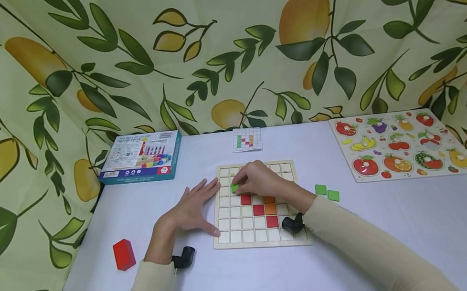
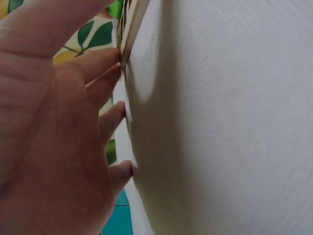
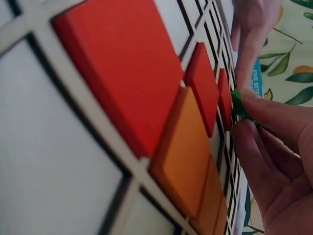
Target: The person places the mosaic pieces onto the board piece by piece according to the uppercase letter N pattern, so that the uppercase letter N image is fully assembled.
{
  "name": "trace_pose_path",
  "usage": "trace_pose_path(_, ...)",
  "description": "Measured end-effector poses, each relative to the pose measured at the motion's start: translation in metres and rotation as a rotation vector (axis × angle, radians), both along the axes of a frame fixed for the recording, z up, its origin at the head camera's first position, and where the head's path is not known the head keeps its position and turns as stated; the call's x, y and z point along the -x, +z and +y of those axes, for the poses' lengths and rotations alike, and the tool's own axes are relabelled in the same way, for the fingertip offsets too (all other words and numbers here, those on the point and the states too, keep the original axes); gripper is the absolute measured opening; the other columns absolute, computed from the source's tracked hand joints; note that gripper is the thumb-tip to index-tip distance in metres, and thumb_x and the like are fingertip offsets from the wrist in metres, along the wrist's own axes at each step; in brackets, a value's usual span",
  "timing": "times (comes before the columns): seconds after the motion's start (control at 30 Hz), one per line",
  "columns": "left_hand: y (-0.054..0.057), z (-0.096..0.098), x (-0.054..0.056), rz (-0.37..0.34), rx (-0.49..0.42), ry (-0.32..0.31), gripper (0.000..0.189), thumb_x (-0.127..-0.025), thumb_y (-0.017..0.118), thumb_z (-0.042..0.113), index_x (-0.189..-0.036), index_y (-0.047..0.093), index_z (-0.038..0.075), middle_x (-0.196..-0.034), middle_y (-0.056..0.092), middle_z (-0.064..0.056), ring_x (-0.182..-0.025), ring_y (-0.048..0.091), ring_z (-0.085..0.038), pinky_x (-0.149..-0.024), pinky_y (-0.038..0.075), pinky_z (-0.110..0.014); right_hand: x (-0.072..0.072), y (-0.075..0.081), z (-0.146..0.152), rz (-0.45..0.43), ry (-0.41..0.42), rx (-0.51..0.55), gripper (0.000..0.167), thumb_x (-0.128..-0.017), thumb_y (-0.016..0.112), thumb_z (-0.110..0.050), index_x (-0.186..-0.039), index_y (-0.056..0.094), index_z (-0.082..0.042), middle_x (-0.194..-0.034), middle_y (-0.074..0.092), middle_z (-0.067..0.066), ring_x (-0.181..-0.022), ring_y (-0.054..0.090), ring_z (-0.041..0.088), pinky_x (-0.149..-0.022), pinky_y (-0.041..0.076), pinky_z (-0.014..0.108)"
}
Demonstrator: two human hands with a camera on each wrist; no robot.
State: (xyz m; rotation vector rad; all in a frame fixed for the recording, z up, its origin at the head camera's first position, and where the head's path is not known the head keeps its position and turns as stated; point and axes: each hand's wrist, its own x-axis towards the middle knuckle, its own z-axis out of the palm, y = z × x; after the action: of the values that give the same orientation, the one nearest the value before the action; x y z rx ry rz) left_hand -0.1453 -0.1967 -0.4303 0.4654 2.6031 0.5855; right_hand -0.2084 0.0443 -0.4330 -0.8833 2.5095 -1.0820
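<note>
A wooden grid board (image 1: 235,237) lies on the white table with red tiles (image 1: 258,210) stepping diagonally across it and orange tiles (image 1: 270,209) beside them. My right hand (image 1: 259,178) pinches a green tile (image 1: 235,188) between thumb and fingers over the upper left squares. The right wrist view shows the same green tile (image 3: 238,104) at the fingertips, just past the far red tile. With fingers spread, my left hand (image 1: 192,208) rests against the board's left edge, its fingertips (image 2: 113,55) at the wooden rim. Two loose green tiles (image 1: 327,192) lie right of the board.
Behind the board is a small pattern card (image 1: 247,139) with coloured squares. A boxed set (image 1: 140,158) stands at the back left, and a fruit puzzle board (image 1: 404,145) lies at the back right. A red block (image 1: 124,254) sits left of my left forearm.
</note>
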Motion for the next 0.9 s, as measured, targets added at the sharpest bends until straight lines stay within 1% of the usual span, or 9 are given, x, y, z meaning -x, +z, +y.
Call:
trace_pose_path(0.13,0.0002,0.0013,0.0004,0.002,0.0,0.001,0.124,-0.061,0.094,0.053,-0.162,0.029,0.022,-0.174,0.017,0.004,-0.163,0.006,-0.032,-0.128,0.001,-0.069,-0.0032,0.0002,-0.0024,0.026,-0.02,-0.034,0.018,-0.083,0.085,-0.016,-0.1,0.083,-0.01,-0.095,0.081,0.001,-0.082,0.067,0.005,-0.075,0.057,0.019)
trace_pose_path(0.3,0.001,0.0027,0.001,0.0,0.005,0.0,0.123,-0.062,0.094,0.052,-0.162,0.029,0.022,-0.174,0.017,0.004,-0.163,0.006,-0.032,-0.128,0.001,-0.068,-0.0065,0.0018,-0.0023,0.032,-0.046,-0.064,0.018,-0.081,0.086,-0.016,-0.098,0.083,-0.009,-0.092,0.082,0.002,-0.082,0.067,0.006,-0.073,0.055,0.019)
trace_pose_path(0.53,0.0012,0.0032,0.0004,-0.017,-0.001,0.0,0.123,-0.063,0.094,0.051,-0.162,0.028,0.021,-0.174,0.017,0.003,-0.163,0.005,-0.032,-0.128,0.0,-0.068,-0.0077,0.0009,-0.0048,0.064,-0.053,-0.106,0.02,-0.08,0.088,-0.019,-0.097,0.083,-0.01,-0.091,0.082,0.001,-0.08,0.067,0.005,-0.071,0.055,0.019)
trace_pose_path(0.67,0.0006,0.0025,0.0,-0.014,0.005,-0.001,0.123,-0.063,0.094,0.051,-0.162,0.029,0.021,-0.174,0.017,0.004,-0.163,0.005,-0.031,-0.128,0.0,-0.069,-0.0073,0.0003,-0.0074,0.063,-0.057,-0.119,0.021,-0.079,0.089,-0.017,-0.098,0.083,-0.01,-0.094,0.081,0.0,-0.08,0.066,0.005,-0.071,0.054,0.018)
trace_pose_path(0.77,0.001,0.0019,-0.0001,-0.008,0.01,0.0,0.123,-0.062,0.094,0.051,-0.162,0.029,0.021,-0.174,0.018,0.003,-0.163,0.006,-0.032,-0.127,0.001,-0.069,-0.0072,0.0005,-0.0092,0.044,-0.07,-0.122,0.022,-0.079,0.089,-0.016,-0.099,0.083,-0.01,-0.096,0.081,0.001,-0.079,0.065,0.004,-0.07,0.053,0.017)
trace_pose_path(0.9,0.0025,0.0021,-0.0002,-0.005,0.011,-0.003,0.122,-0.062,0.094,0.051,-0.162,0.03,0.021,-0.174,0.018,0.002,-0.163,0.006,-0.032,-0.127,0.001,-0.07,-0.0078,0.0017,-0.0104,0.029,-0.088,-0.122,0.022,-0.079,0.089,-0.016,-0.099,0.083,-0.01,-0.095,0.081,0.001,-0.075,0.063,0.005,-0.067,0.052,0.016)
